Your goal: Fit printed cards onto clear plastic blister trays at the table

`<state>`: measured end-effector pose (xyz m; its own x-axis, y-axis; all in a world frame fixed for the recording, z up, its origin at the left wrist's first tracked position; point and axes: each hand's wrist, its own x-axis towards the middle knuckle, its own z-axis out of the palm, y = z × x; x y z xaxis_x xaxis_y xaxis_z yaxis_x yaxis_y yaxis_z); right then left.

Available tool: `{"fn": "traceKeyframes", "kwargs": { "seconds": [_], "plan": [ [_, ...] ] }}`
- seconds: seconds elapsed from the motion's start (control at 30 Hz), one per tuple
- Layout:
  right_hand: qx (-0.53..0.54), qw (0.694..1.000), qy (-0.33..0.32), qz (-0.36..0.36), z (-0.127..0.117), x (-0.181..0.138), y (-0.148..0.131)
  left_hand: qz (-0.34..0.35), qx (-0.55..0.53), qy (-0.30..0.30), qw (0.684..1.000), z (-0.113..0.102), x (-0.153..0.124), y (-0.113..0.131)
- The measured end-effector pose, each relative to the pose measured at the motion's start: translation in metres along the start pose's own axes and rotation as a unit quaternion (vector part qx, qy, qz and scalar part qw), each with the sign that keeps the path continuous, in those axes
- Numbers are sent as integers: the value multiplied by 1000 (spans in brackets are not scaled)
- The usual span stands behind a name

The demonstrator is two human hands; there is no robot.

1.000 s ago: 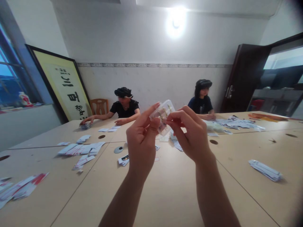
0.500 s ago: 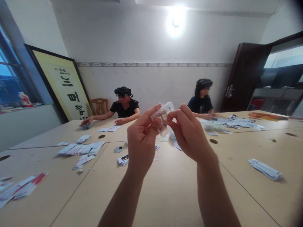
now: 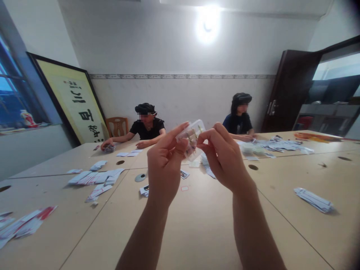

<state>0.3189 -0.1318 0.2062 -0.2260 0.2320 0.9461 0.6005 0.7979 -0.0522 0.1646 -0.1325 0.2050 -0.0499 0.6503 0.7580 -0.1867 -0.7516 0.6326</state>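
Only legible text: big dark brush characters on the yellow framed calligraphy panel [image 3: 73, 108] leaning on the left wall, two look like 三 and 百, rest unclear; print on the table cards [image 3: 95, 178] and the clear packet [image 3: 192, 139] too small to read.

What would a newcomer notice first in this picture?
Two bare hands are up in the centre, the left hand and right hand pinching a small clear plastic packet with gold-coloured bits inside. Above them glares a bright round ceiling light. White-and-red paper slips lie scattered on the pale wooden table, left of the arms.
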Motion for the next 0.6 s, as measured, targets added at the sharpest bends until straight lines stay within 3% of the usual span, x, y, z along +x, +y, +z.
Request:
{"fn": "traceKeyframes", "kwargs": {
  "seconds": [0.17, 0.6],
  "plan": [
    [52, 998, 38, 11, 0, -1, -1, 1, -21, 15, 1000, -3, 3, 1],
    [27, 991, 118, -61, 14, 2, -4, 16, -37, 33, 999, -4, 2, 5]
  ]
}}
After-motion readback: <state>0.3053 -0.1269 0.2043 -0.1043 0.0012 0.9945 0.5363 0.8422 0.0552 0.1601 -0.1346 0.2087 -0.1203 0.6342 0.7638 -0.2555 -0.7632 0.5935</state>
